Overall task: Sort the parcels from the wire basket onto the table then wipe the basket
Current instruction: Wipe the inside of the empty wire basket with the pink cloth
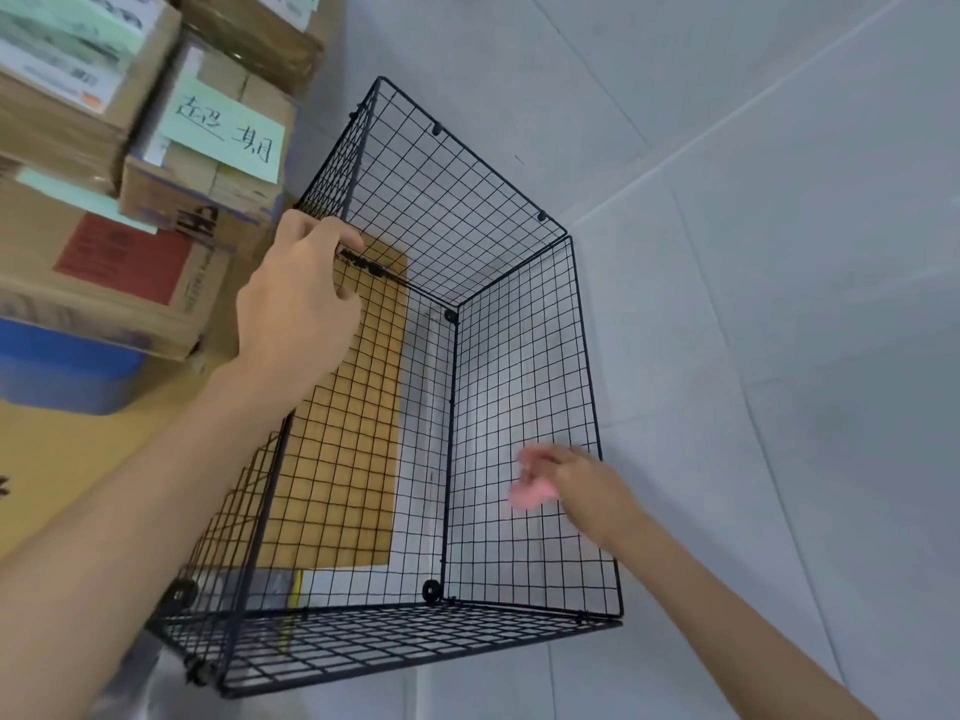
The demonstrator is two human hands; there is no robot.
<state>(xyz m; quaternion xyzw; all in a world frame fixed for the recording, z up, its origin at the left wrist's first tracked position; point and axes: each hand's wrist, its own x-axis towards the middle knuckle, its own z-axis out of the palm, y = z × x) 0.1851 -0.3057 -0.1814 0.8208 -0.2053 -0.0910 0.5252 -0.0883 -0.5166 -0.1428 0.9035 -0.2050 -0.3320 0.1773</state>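
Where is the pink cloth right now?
Head view, lower right: the pink cloth is bunched in the right hand, held at the wire basket's right-hand mesh wall, near that wall's outer edge.

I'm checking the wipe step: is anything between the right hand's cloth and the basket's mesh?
Nothing visible: the right hand holds the pink cloth at the right wall of the wire basket; no parcel lies inside.

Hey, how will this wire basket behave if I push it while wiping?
Probably light: the wire basket is thin open mesh, seemingly empty. Clipped panels may flex under the pink cloth. It may slide; the left hand gripping its rim should steady it.
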